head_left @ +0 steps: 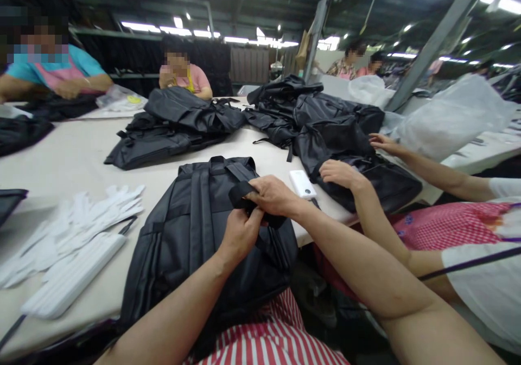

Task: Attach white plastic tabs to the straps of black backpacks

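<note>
A black backpack (pixel 191 245) lies lengthwise away from the person on the white table (pixel 69 159); its near end is hidden below the forearms; the left hand (pixel 240 235) and right hand (pixel 273 196) close on a black strap (pixel 244 194).

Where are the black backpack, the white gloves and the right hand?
black backpack (pixel 205 218), head view, on a shoulder strap
white gloves (pixel 77 235), head view, on the middle glove
right hand (pixel 273 196), head view, on its back

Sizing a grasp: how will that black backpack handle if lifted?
The black backpack looks floppy: it lies flat and creased, so it would probably slump rather than hold its shape. Lying that flat, it is probably light for its size. The strap held by the left hand and right hand appears to bend easily, so it likely swings when lifted.
</note>
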